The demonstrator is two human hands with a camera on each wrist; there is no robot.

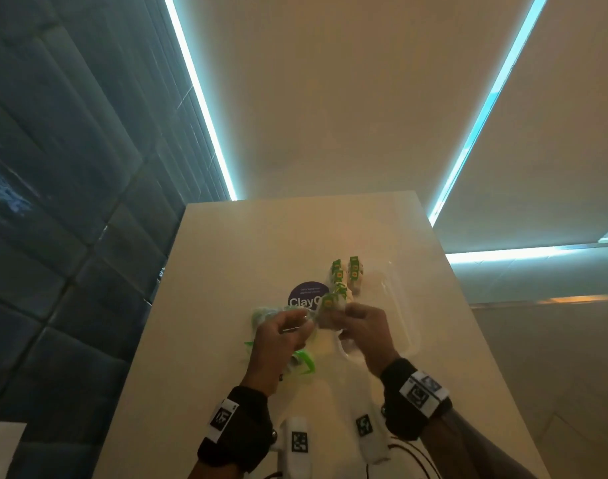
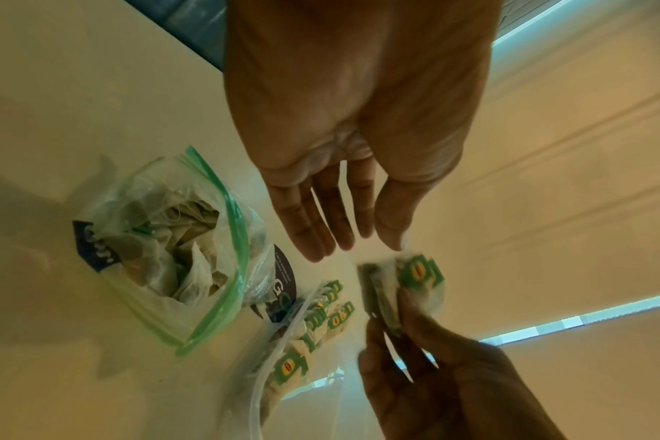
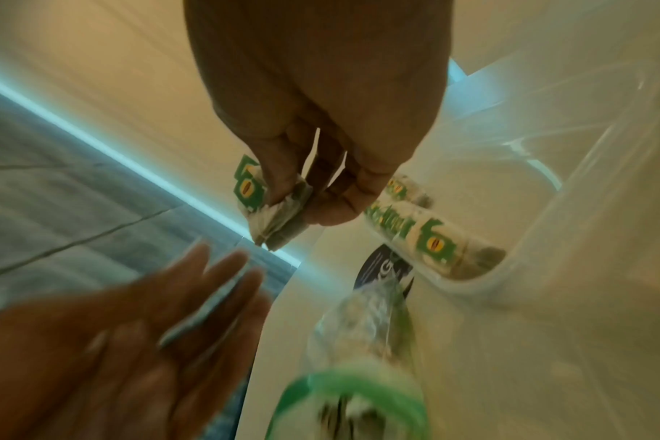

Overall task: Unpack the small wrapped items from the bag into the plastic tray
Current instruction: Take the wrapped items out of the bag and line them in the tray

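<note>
The right hand point(image 3: 321, 119) pinches a small wrapped tea bag point(image 3: 272, 205) between thumb and fingertips at the centre of the right wrist frame; the packet is crumpled whitish paper with a green tag bearing a yellow and red oval logo, too blurred to read. The left hand point(image 2: 351, 143) has its fingers straight and slightly spread, palm bare, holding nothing; in the left wrist view its fingertips hang just above the packet without clearly touching it. In the head view both hands meet near the middle of the frame, above the cream worktop point(image 1: 226, 257).

The bag point(image 2: 162, 244) is a clear zip pouch with a green seal strip, lying open at left centre of the left wrist frame and stuffed with pale, crinkled tea bags. Under it lies a dark round sticker point(image 1: 304, 296) with white letters reading "ClayG", the rest covered.

The plastic tray point(image 1: 399, 305) is transparent with rounded corners and sits right of centre in the head view, just beside the sticker. Inside it along its left side lies a row of wrapped tea bags point(image 1: 345, 274), each with the same green tag.
</note>
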